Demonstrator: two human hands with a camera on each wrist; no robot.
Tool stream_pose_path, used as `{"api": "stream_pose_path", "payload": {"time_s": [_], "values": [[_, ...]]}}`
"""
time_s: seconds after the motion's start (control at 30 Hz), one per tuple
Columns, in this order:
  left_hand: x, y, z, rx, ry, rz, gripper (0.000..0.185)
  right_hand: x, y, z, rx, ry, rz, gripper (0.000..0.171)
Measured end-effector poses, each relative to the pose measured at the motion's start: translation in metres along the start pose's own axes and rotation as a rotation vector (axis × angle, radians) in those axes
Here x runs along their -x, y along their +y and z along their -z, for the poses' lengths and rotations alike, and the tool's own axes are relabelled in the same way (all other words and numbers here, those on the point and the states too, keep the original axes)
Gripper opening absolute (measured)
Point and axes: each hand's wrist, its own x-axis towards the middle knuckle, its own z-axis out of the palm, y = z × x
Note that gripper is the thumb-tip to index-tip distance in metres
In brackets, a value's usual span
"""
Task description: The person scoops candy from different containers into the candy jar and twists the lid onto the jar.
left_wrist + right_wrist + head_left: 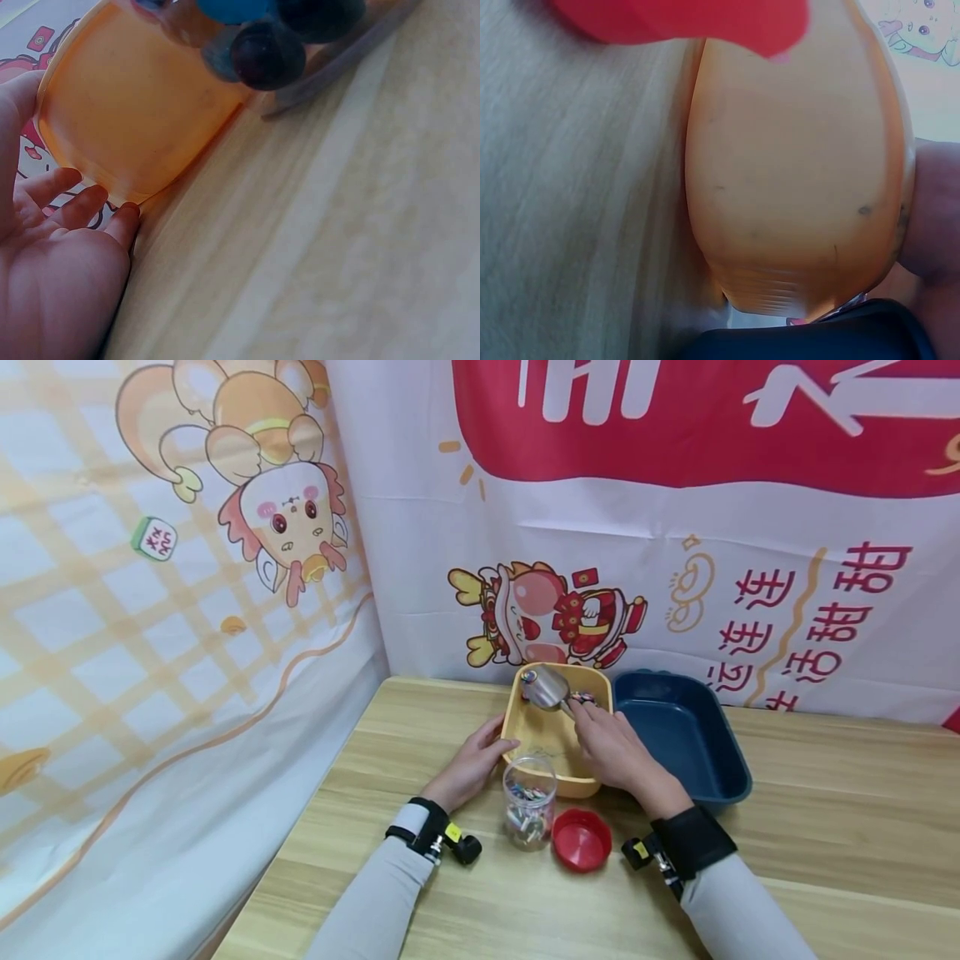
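Observation:
A metal scoop (547, 687) is gripped by its handle in my right hand (611, 742), over the far part of a yellow plastic bin (551, 730). Small multicoloured pieces show in the scoop's mouth and in the bin beyond it. My left hand (472, 766) holds the bin's left wall, thumb at the rim and the other fingers along the outside, as the left wrist view shows. In front of the bin stands a clear jar (529, 806), uncapped, with small colourful pieces inside. The right wrist view shows the bin's side wall (795, 157); the scoop is hidden there.
A red lid (582, 841) lies beside the jar on the wooden table (825, 835). Right of the yellow bin sits a dark blue bin (675, 735), close against it. Printed cloth (420, 568) hangs behind the table and on the left.

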Motion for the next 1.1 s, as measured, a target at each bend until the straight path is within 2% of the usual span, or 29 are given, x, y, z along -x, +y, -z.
{"api": "stream_pose_path", "payload": {"time_s": [0.2,0.4,0.5,0.6,0.77,0.87,1.1], "values": [[0.000,-0.001,0.001,0.004,-0.007,-0.008,0.071,0.001,-0.001,0.002,-0.030,-0.028,-0.030,0.053],[0.001,-0.001,0.001,-0.009,-0.008,0.003,0.072,0.002,0.001,0.001,-0.062,0.012,-0.019,0.050],[0.001,-0.001,0.002,-0.015,-0.004,0.007,0.072,0.000,0.003,0.001,-0.120,0.040,-0.004,0.048],[0.000,-0.001,0.002,-0.015,-0.006,0.005,0.071,0.000,0.005,0.005,-0.225,0.062,0.004,0.047],[-0.001,-0.002,0.001,-0.010,-0.008,-0.001,0.069,0.001,0.007,0.018,-0.381,0.145,0.066,0.050],[-0.001,-0.002,0.000,-0.003,-0.003,0.000,0.069,0.002,0.004,0.028,-0.415,0.230,0.117,0.049],[0.000,0.000,-0.001,-0.007,0.026,0.007,0.070,0.010,-0.008,0.060,-0.415,0.400,0.186,0.043]]}}
